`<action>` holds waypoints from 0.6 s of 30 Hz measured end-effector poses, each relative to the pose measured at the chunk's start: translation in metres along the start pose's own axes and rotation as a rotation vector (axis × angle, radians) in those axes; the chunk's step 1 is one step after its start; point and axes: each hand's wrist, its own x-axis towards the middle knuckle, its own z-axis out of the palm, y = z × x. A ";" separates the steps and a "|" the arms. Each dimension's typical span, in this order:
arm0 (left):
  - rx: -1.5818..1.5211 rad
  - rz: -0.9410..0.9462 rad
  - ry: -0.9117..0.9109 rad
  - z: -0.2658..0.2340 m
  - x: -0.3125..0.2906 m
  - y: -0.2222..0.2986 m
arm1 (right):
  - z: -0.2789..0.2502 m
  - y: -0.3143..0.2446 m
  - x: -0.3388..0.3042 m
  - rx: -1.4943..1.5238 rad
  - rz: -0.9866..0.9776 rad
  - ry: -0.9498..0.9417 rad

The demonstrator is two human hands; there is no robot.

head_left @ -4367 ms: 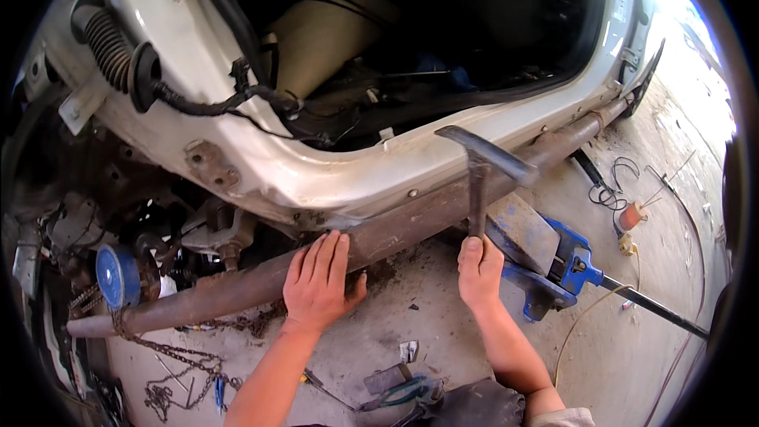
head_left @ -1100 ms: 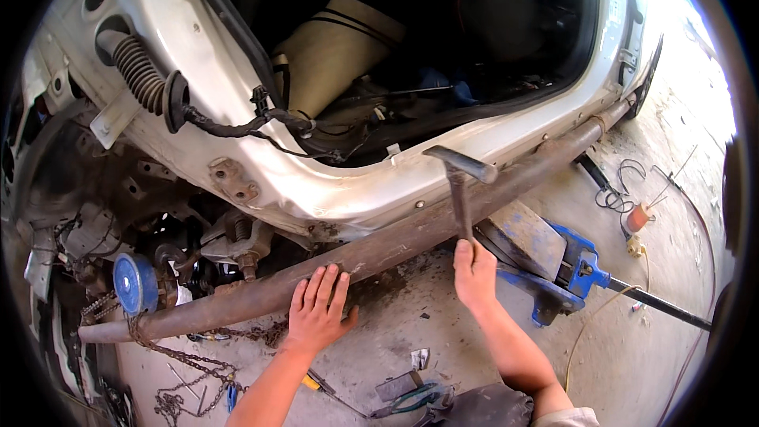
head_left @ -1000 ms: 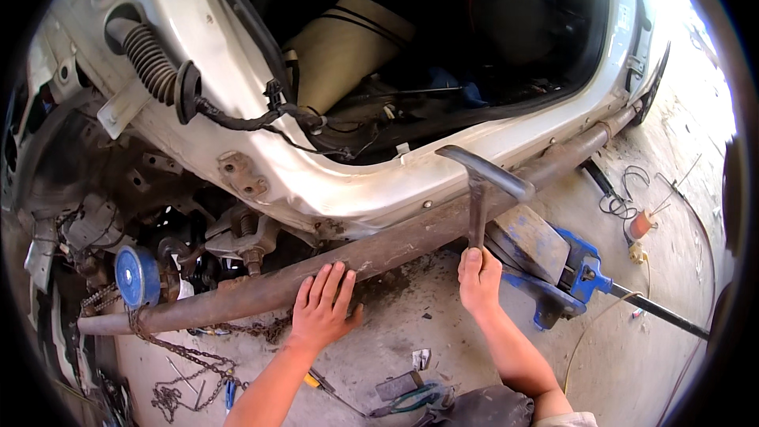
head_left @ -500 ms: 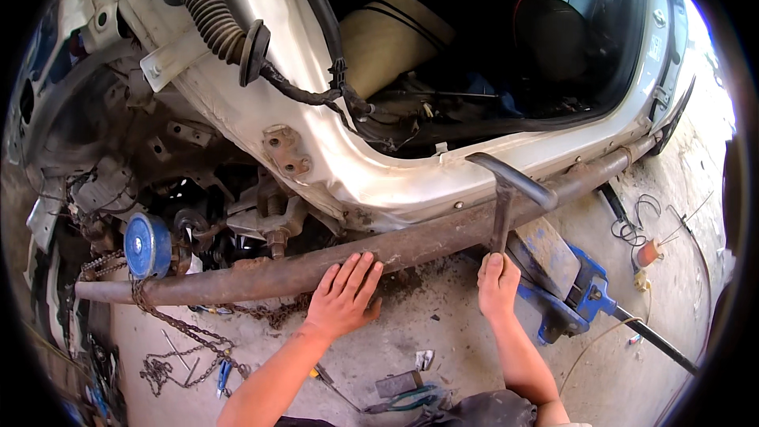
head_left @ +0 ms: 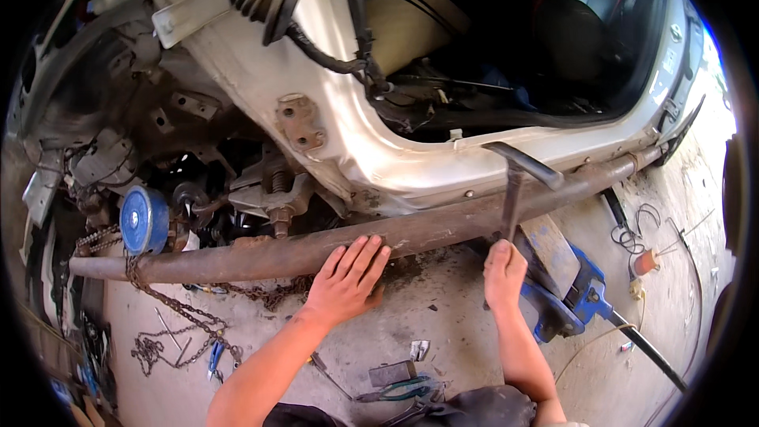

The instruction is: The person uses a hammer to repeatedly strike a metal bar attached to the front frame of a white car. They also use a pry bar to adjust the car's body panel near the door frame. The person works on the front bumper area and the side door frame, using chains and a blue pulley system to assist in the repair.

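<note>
A long rusty metal pipe [head_left: 443, 231] runs along the lower side of a silver car body [head_left: 395, 162]. My left hand [head_left: 348, 278] lies on the pipe with its fingers stretched out. My right hand [head_left: 504, 273] is wrapped around the handle of a hammer [head_left: 528, 168], which stands upright with its long dark head in front of the door sill. Whether the hammer head touches the sill I cannot tell. Below the sill, beside my right hand, sits a blue jack [head_left: 587, 285] with a block [head_left: 549, 257] on it.
A blue round chain hoist [head_left: 142, 220] and rusty chain [head_left: 178, 308] hang at the pipe's left end. Pliers [head_left: 407, 387] and a small dark block [head_left: 392, 372] lie on the concrete floor. At right are a cable [head_left: 628, 229] and an orange object [head_left: 645, 261].
The view has shifted, so the car body sits lower and farther right. My left hand stays on the pipe, and my right hand still grips the hammer, held much the same way.
</note>
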 end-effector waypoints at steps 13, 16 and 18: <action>-0.109 -0.034 -0.146 -0.022 0.000 -0.004 | 0.015 0.000 -0.006 0.135 0.066 -0.112; -0.111 -0.008 -0.168 -0.028 -0.001 -0.011 | 0.019 -0.014 -0.006 0.070 0.127 -0.103; -0.085 0.022 -0.171 -0.029 -0.005 -0.017 | 0.015 -0.012 -0.009 0.111 0.152 -0.139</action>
